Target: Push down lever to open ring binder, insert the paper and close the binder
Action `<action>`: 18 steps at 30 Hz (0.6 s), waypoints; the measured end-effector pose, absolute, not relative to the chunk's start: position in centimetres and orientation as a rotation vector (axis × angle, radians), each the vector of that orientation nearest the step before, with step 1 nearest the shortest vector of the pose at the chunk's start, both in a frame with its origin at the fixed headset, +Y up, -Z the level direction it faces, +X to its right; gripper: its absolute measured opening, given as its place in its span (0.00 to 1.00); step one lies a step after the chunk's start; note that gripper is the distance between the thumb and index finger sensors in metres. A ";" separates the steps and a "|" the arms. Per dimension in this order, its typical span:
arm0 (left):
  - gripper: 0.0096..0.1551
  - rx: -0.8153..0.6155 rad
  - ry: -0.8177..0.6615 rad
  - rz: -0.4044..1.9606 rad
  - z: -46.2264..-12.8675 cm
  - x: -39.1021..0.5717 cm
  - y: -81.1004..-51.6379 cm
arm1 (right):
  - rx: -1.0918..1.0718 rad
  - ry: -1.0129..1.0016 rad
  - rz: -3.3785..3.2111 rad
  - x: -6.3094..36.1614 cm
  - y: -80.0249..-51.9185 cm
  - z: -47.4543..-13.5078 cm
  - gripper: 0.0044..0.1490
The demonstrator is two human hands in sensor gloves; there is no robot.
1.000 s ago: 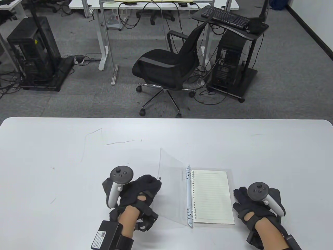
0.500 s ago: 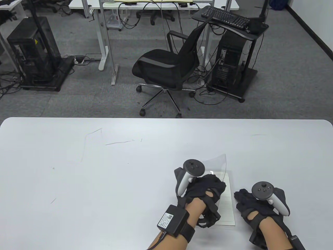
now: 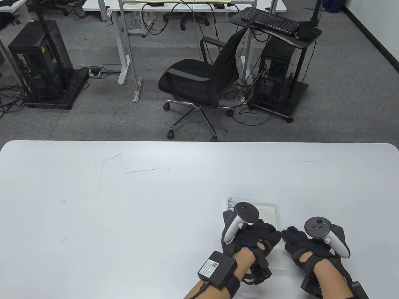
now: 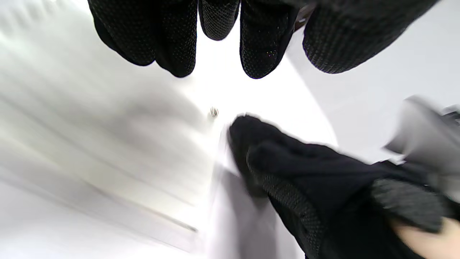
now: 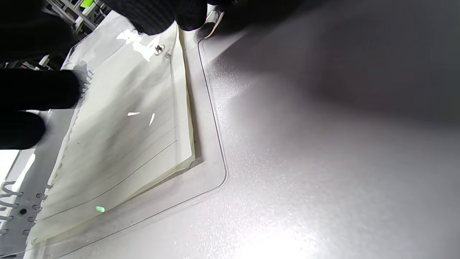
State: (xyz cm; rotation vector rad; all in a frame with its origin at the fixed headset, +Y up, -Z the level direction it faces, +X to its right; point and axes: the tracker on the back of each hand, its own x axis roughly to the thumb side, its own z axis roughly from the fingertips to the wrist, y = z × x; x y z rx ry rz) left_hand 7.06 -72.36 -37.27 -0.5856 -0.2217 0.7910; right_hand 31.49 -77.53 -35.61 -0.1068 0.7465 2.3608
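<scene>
Fingers of my left hand lie flat on the closed ring binder near the tabletop's front edge; my right hand rests relaxed beside it, holding nothing.

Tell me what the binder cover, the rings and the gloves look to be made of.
Binder cover: clear glossy plastic; the lined paper shows through it. Rings: probably metal, thin silvery loops, though plastic is possible. Gloves, as on the right hand: black knit fabric, with a dotted weave visible close up.

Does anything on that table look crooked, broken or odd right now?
Nothing stands out. The clear binder lies flat and closed over its lined paper, with the left hand on the cover and the right hand beside it.
</scene>
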 end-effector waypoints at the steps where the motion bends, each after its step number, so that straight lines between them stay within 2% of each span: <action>1: 0.34 -0.535 -0.242 0.722 -36.9 5.7 -71.8 | -0.107 0.746 2.359 31.5 -77.5 -35.6 0.40; 4: 0.35 -0.459 -0.258 0.502 -35.7 2.2 -72.6 | -0.107 0.745 2.359 31.5 -77.5 -35.6 0.40; 7: 0.39 -0.537 -0.260 0.417 -34.4 0.5 -75.6 | -0.105 0.741 2.361 31.5 -77.5 -35.6 0.40; 9: 0.46 -0.611 -0.254 0.445 -33.7 0.4 -77.2 | -0.102 0.724 2.364 31.6 -77.5 -35.5 0.40; 11: 0.48 -0.607 -0.268 0.455 -33.3 0.7 -78.4 | -0.115 0.692 2.360 31.9 -77.3 -35.3 0.41; 16: 0.48 -0.581 -0.270 0.402 -33.1 1.0 -78.6 | -0.243 0.590 2.394 33.5 -76.4 -34.4 0.46; 18: 0.48 -0.572 -0.274 0.392 -33.1 1.0 -78.8 | -0.330 0.627 2.426 34.1 -76.5 -34.2 0.47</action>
